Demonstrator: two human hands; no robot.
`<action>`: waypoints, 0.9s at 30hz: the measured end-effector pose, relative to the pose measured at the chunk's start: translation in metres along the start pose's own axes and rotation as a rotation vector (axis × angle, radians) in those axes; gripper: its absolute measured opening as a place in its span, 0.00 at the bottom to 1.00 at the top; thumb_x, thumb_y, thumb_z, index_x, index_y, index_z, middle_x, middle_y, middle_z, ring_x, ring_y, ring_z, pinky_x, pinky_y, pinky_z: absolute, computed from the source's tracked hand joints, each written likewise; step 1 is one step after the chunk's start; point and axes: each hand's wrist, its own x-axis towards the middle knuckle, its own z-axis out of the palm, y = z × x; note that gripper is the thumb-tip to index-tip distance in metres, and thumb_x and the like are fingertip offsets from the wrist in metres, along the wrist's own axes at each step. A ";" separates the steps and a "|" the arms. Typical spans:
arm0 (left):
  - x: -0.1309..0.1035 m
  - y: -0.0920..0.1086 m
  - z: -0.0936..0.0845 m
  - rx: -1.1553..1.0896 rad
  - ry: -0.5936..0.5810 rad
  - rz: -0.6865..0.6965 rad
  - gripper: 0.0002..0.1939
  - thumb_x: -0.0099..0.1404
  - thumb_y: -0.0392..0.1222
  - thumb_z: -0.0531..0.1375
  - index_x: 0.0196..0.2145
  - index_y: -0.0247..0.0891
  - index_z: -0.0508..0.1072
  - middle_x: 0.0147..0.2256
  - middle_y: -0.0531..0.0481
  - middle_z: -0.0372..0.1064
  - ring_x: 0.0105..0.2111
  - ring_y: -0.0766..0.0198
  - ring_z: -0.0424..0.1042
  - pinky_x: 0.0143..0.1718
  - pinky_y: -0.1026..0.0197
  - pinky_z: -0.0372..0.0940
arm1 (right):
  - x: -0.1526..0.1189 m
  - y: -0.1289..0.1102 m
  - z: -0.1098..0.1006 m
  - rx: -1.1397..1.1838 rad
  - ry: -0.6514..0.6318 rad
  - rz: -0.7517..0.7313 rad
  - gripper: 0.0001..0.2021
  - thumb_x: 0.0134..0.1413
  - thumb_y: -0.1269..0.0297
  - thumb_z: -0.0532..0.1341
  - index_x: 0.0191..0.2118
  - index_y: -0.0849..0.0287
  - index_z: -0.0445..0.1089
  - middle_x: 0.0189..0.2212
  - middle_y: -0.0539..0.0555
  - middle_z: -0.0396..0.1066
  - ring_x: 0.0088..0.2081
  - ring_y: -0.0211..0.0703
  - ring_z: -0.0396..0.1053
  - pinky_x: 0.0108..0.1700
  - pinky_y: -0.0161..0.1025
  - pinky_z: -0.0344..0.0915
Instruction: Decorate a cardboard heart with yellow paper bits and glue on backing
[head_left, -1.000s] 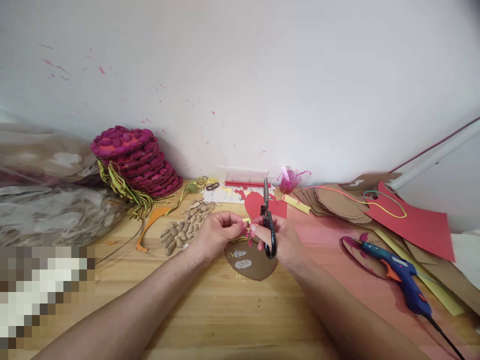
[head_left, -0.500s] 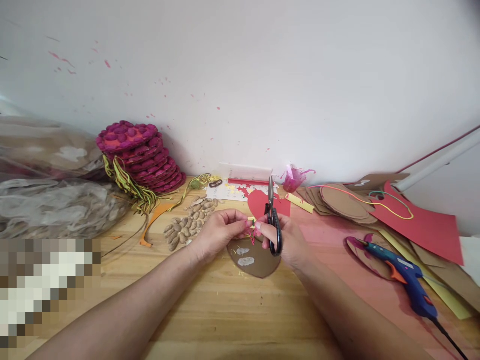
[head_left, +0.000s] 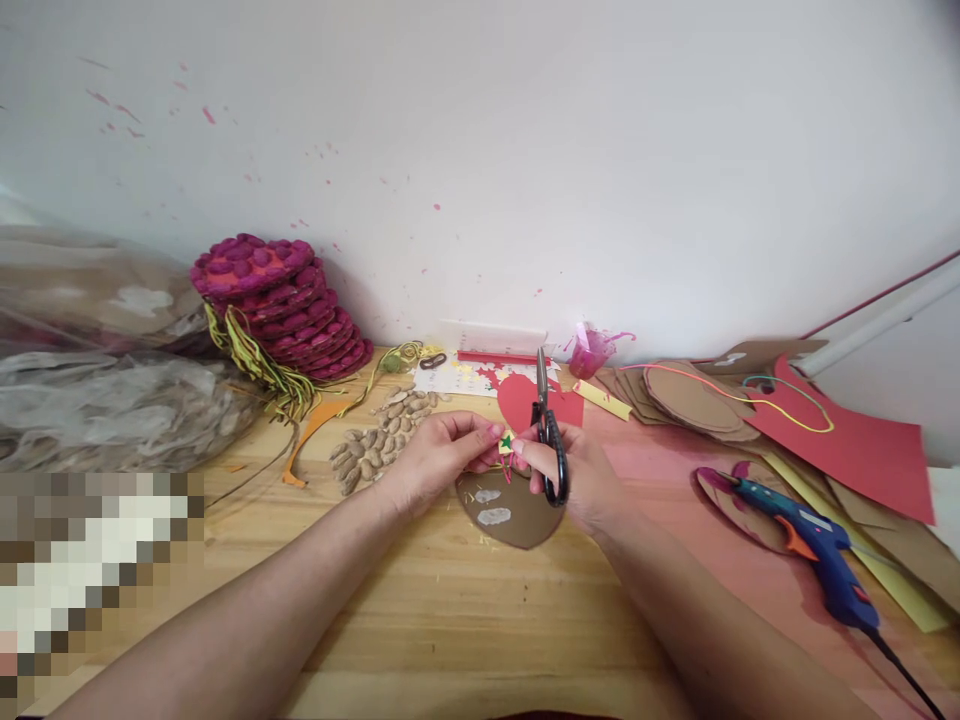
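Between both hands is a small yellow piece with a green star (head_left: 506, 442), pinched at its left by my left hand (head_left: 448, 455). The fingertips of my right hand (head_left: 559, 465) grip its right side. Black-handled scissors (head_left: 553, 455) also hang in my right hand, blades pointing up and away. Just below the fingers lies a brown cardboard shape (head_left: 517, 515) with two pale patches and yellow scraps on it. Pinkish strands show under the yellow piece. Behind the scissors rests a red paper heart (head_left: 517, 400).
Peanuts (head_left: 371, 450) and an orange scrap (head_left: 307, 440) lie left, before a stack of magenta discs (head_left: 281, 300). A pink cup (head_left: 591, 350) stands by the wall. At right are cardboard ovals (head_left: 690, 395), red paper (head_left: 870, 440) and a blue glue gun (head_left: 825, 555).
The small yellow piece has turned, so its green star now shows between my fingertips. Both hands keep their grip, and the scissors stay in my right hand. The view has shifted slightly.
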 end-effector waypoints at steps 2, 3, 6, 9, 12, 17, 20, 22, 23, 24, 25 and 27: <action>-0.001 0.000 -0.001 0.017 -0.002 -0.005 0.17 0.53 0.52 0.68 0.30 0.33 0.75 0.25 0.50 0.70 0.24 0.69 0.65 0.29 0.66 0.60 | -0.001 0.000 0.000 -0.013 -0.012 -0.004 0.11 0.44 0.58 0.68 0.28 0.60 0.70 0.20 0.47 0.70 0.15 0.31 0.62 0.16 0.29 0.53; -0.001 0.000 -0.002 0.034 -0.005 -0.004 0.17 0.53 0.52 0.68 0.31 0.33 0.75 0.25 0.50 0.70 0.24 0.69 0.65 0.28 0.66 0.60 | -0.001 0.000 0.000 -0.017 -0.017 -0.002 0.11 0.44 0.58 0.68 0.28 0.60 0.70 0.20 0.47 0.70 0.15 0.31 0.62 0.16 0.29 0.53; -0.001 -0.001 -0.005 0.116 -0.019 0.009 0.16 0.54 0.51 0.67 0.32 0.34 0.76 0.24 0.51 0.69 0.23 0.69 0.64 0.26 0.67 0.58 | -0.002 -0.002 0.000 -0.036 -0.030 0.013 0.09 0.43 0.60 0.67 0.27 0.60 0.69 0.20 0.47 0.70 0.15 0.31 0.62 0.16 0.29 0.54; -0.001 0.000 -0.007 0.186 -0.041 0.016 0.14 0.55 0.49 0.66 0.30 0.35 0.75 0.23 0.51 0.69 0.22 0.70 0.63 0.23 0.67 0.55 | -0.003 -0.005 -0.001 -0.088 -0.049 0.025 0.07 0.42 0.64 0.67 0.26 0.60 0.69 0.20 0.47 0.70 0.15 0.30 0.61 0.16 0.29 0.53; 0.000 0.002 -0.009 0.236 -0.076 0.000 0.13 0.55 0.48 0.66 0.28 0.35 0.75 0.24 0.51 0.71 0.22 0.69 0.63 0.23 0.67 0.54 | -0.003 -0.008 -0.003 -0.163 -0.058 0.046 0.07 0.41 0.65 0.67 0.28 0.60 0.70 0.21 0.48 0.71 0.14 0.30 0.61 0.15 0.28 0.51; -0.001 0.003 -0.011 0.344 -0.128 0.000 0.09 0.52 0.44 0.66 0.26 0.35 0.75 0.24 0.51 0.71 0.23 0.68 0.65 0.24 0.66 0.56 | -0.005 -0.010 -0.006 -0.270 -0.109 0.069 0.08 0.39 0.66 0.68 0.27 0.60 0.70 0.18 0.47 0.67 0.15 0.31 0.61 0.15 0.28 0.53; -0.003 0.005 -0.010 0.415 -0.168 0.013 0.07 0.53 0.42 0.65 0.25 0.36 0.75 0.23 0.52 0.70 0.23 0.67 0.65 0.24 0.66 0.56 | -0.007 -0.012 -0.007 -0.328 -0.147 0.066 0.07 0.39 0.67 0.67 0.27 0.60 0.70 0.16 0.45 0.64 0.15 0.31 0.60 0.15 0.28 0.52; -0.003 0.006 -0.010 0.450 -0.198 0.014 0.06 0.55 0.41 0.63 0.27 0.36 0.75 0.24 0.51 0.70 0.24 0.68 0.65 0.25 0.67 0.57 | -0.008 -0.014 -0.008 -0.368 -0.170 0.057 0.05 0.40 0.69 0.66 0.27 0.60 0.70 0.16 0.44 0.63 0.16 0.32 0.60 0.15 0.28 0.51; -0.004 0.007 -0.010 0.462 -0.213 0.012 0.06 0.55 0.41 0.63 0.28 0.36 0.75 0.25 0.51 0.70 0.24 0.67 0.65 0.26 0.67 0.58 | -0.008 -0.015 -0.008 -0.387 -0.181 0.055 0.05 0.40 0.69 0.65 0.27 0.61 0.70 0.16 0.44 0.63 0.16 0.32 0.60 0.16 0.28 0.50; -0.004 0.008 -0.010 0.469 -0.226 0.009 0.05 0.56 0.41 0.62 0.28 0.36 0.75 0.25 0.51 0.70 0.25 0.67 0.65 0.26 0.67 0.58 | -0.008 -0.016 -0.008 -0.404 -0.192 0.056 0.05 0.40 0.70 0.65 0.27 0.61 0.70 0.16 0.44 0.63 0.16 0.32 0.61 0.16 0.28 0.50; -0.004 0.008 -0.010 0.472 -0.240 0.004 0.06 0.56 0.41 0.62 0.29 0.36 0.75 0.26 0.51 0.70 0.25 0.67 0.65 0.27 0.67 0.58 | -0.009 -0.017 -0.009 -0.419 -0.202 0.058 0.04 0.40 0.70 0.64 0.28 0.61 0.70 0.16 0.44 0.63 0.17 0.32 0.61 0.17 0.28 0.50; -0.004 0.010 -0.010 0.471 -0.265 -0.006 0.06 0.57 0.41 0.62 0.30 0.35 0.75 0.27 0.52 0.70 0.26 0.68 0.65 0.27 0.67 0.58 | -0.009 -0.018 -0.009 -0.444 -0.213 0.065 0.05 0.41 0.70 0.64 0.28 0.61 0.70 0.17 0.44 0.63 0.17 0.32 0.61 0.17 0.28 0.51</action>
